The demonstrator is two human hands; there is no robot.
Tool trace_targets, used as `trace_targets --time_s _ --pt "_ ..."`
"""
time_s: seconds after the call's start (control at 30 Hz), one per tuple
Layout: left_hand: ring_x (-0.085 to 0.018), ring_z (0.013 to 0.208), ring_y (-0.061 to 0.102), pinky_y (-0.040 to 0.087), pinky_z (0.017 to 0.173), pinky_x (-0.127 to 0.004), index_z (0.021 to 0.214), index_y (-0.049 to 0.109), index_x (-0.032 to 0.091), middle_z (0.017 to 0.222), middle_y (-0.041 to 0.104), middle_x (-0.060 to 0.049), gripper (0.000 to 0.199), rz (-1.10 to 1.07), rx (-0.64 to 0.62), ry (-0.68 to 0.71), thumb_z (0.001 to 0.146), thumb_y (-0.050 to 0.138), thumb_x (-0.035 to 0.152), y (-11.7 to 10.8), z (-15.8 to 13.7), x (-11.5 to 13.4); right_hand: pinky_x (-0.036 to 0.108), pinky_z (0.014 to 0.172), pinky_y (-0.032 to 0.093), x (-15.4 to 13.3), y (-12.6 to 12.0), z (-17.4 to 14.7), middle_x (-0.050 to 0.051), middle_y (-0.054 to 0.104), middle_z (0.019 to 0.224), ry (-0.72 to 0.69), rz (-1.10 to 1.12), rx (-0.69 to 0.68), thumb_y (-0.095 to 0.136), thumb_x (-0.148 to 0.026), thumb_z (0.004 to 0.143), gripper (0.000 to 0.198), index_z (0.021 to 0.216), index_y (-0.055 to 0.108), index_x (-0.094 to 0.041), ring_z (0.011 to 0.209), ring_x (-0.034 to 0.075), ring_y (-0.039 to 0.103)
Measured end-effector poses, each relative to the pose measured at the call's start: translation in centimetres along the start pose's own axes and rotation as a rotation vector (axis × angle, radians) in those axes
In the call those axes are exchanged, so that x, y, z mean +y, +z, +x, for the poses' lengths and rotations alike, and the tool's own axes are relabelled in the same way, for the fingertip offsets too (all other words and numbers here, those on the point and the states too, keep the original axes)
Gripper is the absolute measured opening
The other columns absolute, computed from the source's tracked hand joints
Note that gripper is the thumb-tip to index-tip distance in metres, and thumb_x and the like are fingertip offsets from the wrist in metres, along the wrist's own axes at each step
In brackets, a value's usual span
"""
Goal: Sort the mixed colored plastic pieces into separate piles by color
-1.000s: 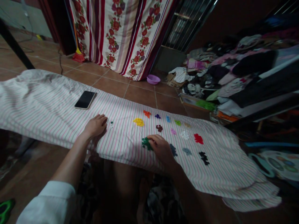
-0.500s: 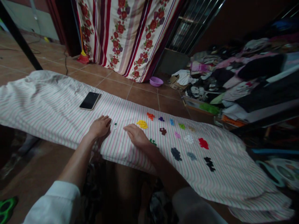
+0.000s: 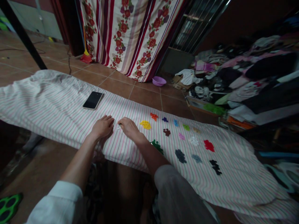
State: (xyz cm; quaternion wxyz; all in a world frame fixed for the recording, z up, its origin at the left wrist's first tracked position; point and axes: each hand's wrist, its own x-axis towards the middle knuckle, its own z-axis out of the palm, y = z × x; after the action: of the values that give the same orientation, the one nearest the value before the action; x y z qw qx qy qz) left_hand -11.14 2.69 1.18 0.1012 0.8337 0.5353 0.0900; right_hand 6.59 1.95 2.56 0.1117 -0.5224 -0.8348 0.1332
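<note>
My left hand (image 3: 103, 127) rests palm down on the striped cloth (image 3: 58, 105), its fingers stretched out and holding nothing. Just to its right, my right hand (image 3: 129, 128) reaches down with thumb and fingertips pinched together at the cloth; whatever they hold is too small and covered to name. A tiny whitish piece (image 3: 119, 127) lies beneath those fingertips. Small sorted heaps lie to the right: yellow pieces (image 3: 145, 124) are nearest, with orange pieces (image 3: 154, 116) behind and dark green pieces (image 3: 157, 146) beside my right forearm.
Further right are brown (image 3: 166, 132), red (image 3: 209, 145), dark grey (image 3: 180, 156) and black pieces (image 3: 215, 167), among several other colours. A phone (image 3: 93, 100) lies at the left. Beyond, a purple basin (image 3: 159, 81) stands on the floor near piled clothes (image 3: 233, 74).
My right hand has moved left and closed its fingertips over the spot where a small green piece lay. The dark green heap shows more fully. My left hand stays on the cloth.
</note>
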Motion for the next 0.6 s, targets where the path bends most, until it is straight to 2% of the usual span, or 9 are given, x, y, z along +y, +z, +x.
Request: trace_targets --time_s 0.1,0.27,0.4,0.6 --pt "-0.025 0.131 0.046 0.038 0.111 -0.04 0.116 0.059 0.021 0.135 0.056 -0.008 0.033 0.015 0.008 0.011 0.089 0.04 0.025 0.0 -0.1 0.0 0.028 0.09 0.042 0.4 -0.3 -1.2 0.009 0.067 0.103 0.036 0.019 0.026 0.045 -0.01 0.092 0.027 0.102 0.069 -0.016 0.1 0.018 0.059" --pt "-0.023 0.13 0.048 0.036 0.113 -0.038 0.118 0.058 0.019 0.135 0.056 -0.009 0.035 0.041 0.001 0.017 0.089 0.04 0.025 0.0 -0.1 0.1 0.027 0.083 0.043 1.6 -1.4 -4.4 0.007 0.067 0.099 0.087 0.102 0.154 0.049 -0.01 0.088 0.023 0.103 0.065 -0.017 0.092 0.017 0.06" --pt "-0.025 0.132 0.047 0.036 0.113 -0.039 0.12 0.058 0.019 0.138 0.055 -0.009 0.036 0.054 0.01 -0.014 0.09 0.039 0.025 0.0 -0.1 0.2 0.026 0.077 0.043 3.2 -3.3 -8.3 0.005 0.066 0.089 0.148 0.129 0.24 0.051 -0.01 0.083 0.018 0.092 0.064 -0.017 0.083 0.016 0.06" --pt "-0.025 0.134 0.045 0.037 0.112 -0.039 0.122 0.058 0.02 0.14 0.053 -0.008 0.038 0.066 -0.014 -0.032 0.089 0.039 0.025 -0.3 -0.1 0.4 0.027 0.077 0.045 6.3 -5.3 -14.7 0.003 0.069 0.087 0.266 0.15 0.307 0.051 -0.017 0.082 0.017 0.085 0.067 -0.021 0.084 0.017 0.062"
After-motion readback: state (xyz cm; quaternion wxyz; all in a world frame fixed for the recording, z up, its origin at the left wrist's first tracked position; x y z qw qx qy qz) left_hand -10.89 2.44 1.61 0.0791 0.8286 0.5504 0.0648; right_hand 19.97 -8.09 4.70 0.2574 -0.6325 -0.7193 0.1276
